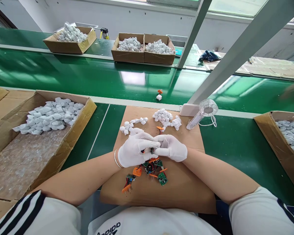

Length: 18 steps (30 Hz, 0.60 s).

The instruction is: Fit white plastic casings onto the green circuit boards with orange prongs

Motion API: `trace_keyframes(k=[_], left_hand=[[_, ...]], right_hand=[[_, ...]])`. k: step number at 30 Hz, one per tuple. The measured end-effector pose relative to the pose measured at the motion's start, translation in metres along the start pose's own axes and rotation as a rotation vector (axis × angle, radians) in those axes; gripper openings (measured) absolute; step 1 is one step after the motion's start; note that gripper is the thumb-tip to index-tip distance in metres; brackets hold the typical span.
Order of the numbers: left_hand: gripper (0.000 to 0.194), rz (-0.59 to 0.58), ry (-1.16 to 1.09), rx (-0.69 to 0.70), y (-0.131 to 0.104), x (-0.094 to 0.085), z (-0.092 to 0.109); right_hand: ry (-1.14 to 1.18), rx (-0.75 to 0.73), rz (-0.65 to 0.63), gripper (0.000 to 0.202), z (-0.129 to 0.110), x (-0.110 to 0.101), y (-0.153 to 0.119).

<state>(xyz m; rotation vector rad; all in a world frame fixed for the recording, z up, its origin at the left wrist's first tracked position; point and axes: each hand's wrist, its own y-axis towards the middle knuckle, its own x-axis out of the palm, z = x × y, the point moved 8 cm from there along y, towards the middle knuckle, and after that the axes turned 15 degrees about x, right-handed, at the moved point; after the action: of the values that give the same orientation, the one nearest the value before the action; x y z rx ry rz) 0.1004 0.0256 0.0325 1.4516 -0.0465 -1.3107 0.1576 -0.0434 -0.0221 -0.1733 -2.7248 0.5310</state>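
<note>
Both my hands wear white gloves and meet over the cardboard sheet. My left hand (136, 150) and my right hand (171, 148) are closed, fingertips together, around a small circuit board (152, 150) that is mostly covered by the gloves. An orange plug piece (159, 128) sticks up just beyond the fingers; whether it joins the held board is hidden. Right below the hands lies a cluster of green circuit boards (158, 163) with orange plug pieces and wires. Another board with an orange plug (126, 187) lies apart to the left. Small white wrapped bundles (162, 116) are heaped beyond my hands.
A green conveyor belt (88, 73) runs across, carrying one wrapped piece with an orange plug (159, 95). Boxes of white bundles stand left (80, 130), right (271, 140) and behind the belt (131, 57). A clear handheld fan (198, 116) and a slanted grey post (225, 65) are at right.
</note>
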Motion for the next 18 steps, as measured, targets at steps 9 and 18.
trace_keyframes(k=[9,18], left_hand=[[0.020,-0.014,-0.001,-0.002,0.001,0.000,0.001],[0.024,-0.107,-0.072,-0.085,-0.003,0.008,-0.009]], right_hand=[[0.102,-0.008,-0.036,0.039,0.007,-0.008,-0.001],[0.125,-0.013,-0.017,0.041,0.010,-0.013,0.001]])
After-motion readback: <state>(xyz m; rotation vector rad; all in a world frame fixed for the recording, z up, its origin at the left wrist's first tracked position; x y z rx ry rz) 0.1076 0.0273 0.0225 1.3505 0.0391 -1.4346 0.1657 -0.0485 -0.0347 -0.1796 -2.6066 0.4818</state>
